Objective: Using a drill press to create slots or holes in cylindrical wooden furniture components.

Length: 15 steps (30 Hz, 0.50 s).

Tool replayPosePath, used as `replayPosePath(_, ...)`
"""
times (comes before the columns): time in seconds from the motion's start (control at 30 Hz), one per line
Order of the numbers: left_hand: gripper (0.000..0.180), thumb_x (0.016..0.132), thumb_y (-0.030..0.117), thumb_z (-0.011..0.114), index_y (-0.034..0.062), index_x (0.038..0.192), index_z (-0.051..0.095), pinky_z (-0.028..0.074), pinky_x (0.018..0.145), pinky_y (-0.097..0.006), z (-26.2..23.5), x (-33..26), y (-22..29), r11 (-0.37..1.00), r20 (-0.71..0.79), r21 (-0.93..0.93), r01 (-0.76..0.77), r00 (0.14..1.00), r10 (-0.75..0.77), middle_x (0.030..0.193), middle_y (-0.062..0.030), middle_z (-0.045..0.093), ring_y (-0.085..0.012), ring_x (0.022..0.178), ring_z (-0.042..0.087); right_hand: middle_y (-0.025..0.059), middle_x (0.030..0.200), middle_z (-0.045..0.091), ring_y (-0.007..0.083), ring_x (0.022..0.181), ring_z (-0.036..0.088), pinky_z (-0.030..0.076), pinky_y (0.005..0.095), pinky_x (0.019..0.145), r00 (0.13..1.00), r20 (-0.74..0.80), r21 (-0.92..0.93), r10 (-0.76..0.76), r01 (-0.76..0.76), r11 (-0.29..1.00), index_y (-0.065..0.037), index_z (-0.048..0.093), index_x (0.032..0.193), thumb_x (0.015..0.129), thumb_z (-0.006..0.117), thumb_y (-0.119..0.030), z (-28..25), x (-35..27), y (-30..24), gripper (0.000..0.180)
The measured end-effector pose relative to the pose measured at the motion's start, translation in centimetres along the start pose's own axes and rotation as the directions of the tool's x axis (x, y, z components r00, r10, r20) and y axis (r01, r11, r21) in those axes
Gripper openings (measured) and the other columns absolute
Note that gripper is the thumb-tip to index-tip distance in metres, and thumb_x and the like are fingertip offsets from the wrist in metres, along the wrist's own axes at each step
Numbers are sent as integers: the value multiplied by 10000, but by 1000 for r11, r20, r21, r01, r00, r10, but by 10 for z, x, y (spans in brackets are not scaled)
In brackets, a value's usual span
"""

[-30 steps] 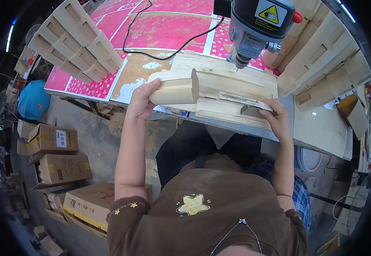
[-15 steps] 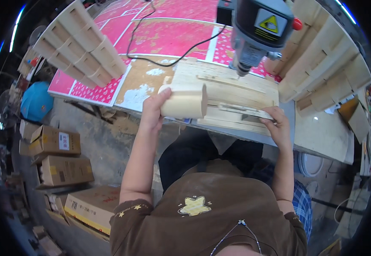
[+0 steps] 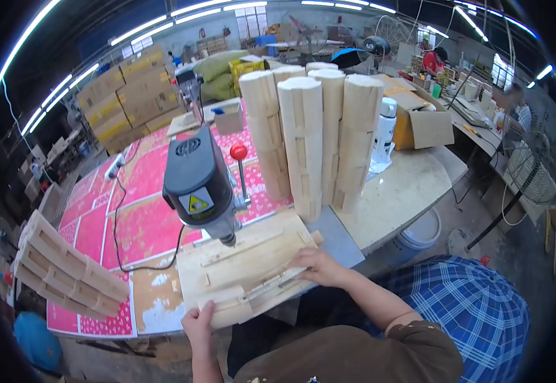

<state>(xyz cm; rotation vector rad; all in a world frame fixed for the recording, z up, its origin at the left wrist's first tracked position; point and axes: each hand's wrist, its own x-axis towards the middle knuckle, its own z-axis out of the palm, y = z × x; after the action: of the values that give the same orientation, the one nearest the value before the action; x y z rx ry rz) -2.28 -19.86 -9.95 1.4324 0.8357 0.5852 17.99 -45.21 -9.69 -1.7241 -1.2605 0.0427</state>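
My left hand (image 3: 200, 324) grips the near end of a pale, rounded wooden block (image 3: 227, 307), thumb on top and fingers round its side. The block lies low at the front edge of a wooden board (image 3: 191, 271) with raised strips. Closed on a thin, flat strip (image 3: 273, 286), my right hand (image 3: 319, 267) is over the board's right part. The strip's left end comes up to the block; whether they touch is hard to tell. Behind the board stands a dark drill press (image 3: 195, 182) with a red-knobbed lever, its chuck above the board's far edge.
Tall stacks of wooden blocks (image 3: 303, 140) rise behind the board, and another leaning stack (image 3: 67, 271) is at left. A white bottle (image 3: 385, 131) and an open carton (image 3: 426, 121) stand at back right. A black cable (image 3: 121, 223) crosses the pink tabletop. A blue plaid umbrella (image 3: 460, 319) is at right.
The view has swung up and to the right. My left hand has brought the wooden block down onto the board's front edge, near the strip. My right hand still holds the strip.
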Motion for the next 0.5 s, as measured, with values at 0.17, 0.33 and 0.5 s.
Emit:
replayPosePath(0.17, 188, 765, 137, 686, -38, 738, 623, 435, 555, -240, -4, 3, -1, 998, 65, -48, -33, 997, 36, 714, -67, 626, -99, 590, 550, 99, 914, 596, 280, 920, 564, 450, 373, 800, 1000, -20, -22, 14, -14, 1000, -45, 641, 986, 691, 724, -65, -5, 2, -12, 307)
replayPosePath(0.33, 181, 781, 135, 666, -38, 754, 620, 455, 575, -245, -4, 2, 0, 995, 40, -77, -67, 997, 70, 724, -80, 634, -108, 593, 566, 95, 921, 592, 280, 906, 570, 459, 364, 783, 998, -12, -79, -56, 55, 995, -54, 641, 1000, 691, 727, -69, -10, 7, -17, 321)
replayPosePath(0.5, 207, 804, 155, 646, -49, 786, 616, 489, 612, -268, -6, 1, 4, 961, -20, -274, -48, 999, 44, 758, -103, 643, -140, 643, 605, 96, 920, 592, 282, 885, 576, 466, 358, 769, 993, -104, -75, -54, 47, 996, -53, 639, 1015, 688, 726, -52, -17, 2, -17, 339)
